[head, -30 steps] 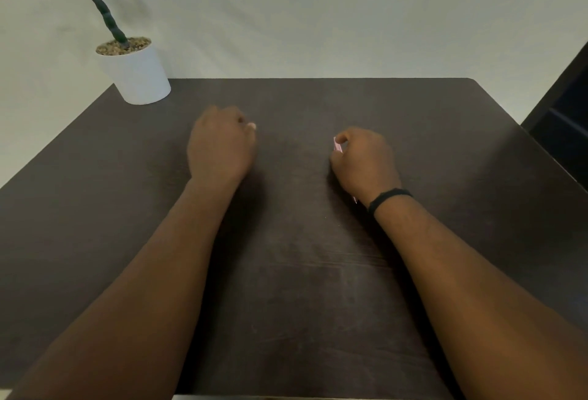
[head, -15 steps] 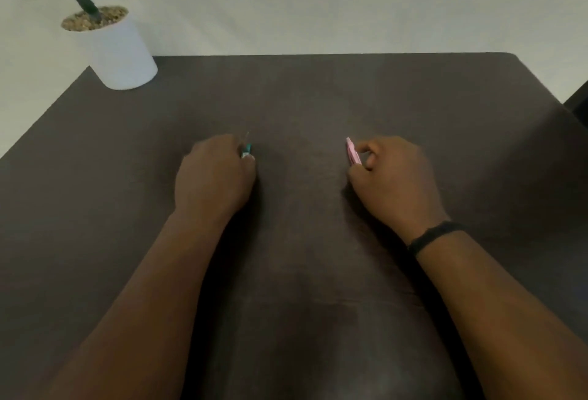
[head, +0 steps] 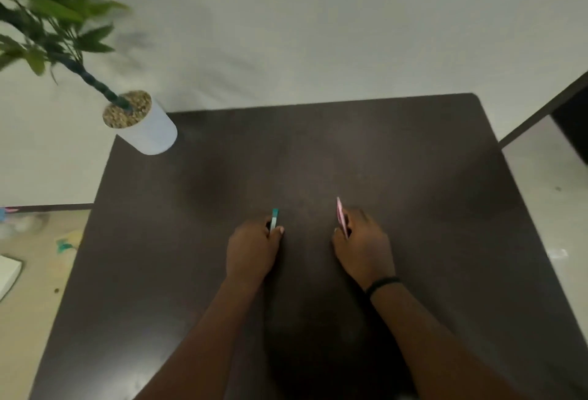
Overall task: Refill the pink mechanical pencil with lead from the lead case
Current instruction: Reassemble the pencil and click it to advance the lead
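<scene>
My left hand (head: 252, 250) rests on the dark table (head: 413, 208), fingers closed around a small teal lead case (head: 274, 217) whose end sticks out past the thumb. My right hand (head: 362, 248) lies a short way to the right, closed on the pink mechanical pencil (head: 340, 215). The pencil's far end points away from me; the rest of it is hidden in the fist. A black band circles the right wrist. The two hands are apart, about a hand's width between them.
A white pot (head: 143, 127) with a green plant stands at the table's far left corner. Floor with scattered small items shows on the left (head: 38, 240). A dark piece of furniture (head: 569, 107) sits beyond the right edge.
The view has pulled back and tilted, so the table looks smaller and the plant's leaves show. Both hands stay closed on their objects; more of the lead case and pencil now sticks out.
</scene>
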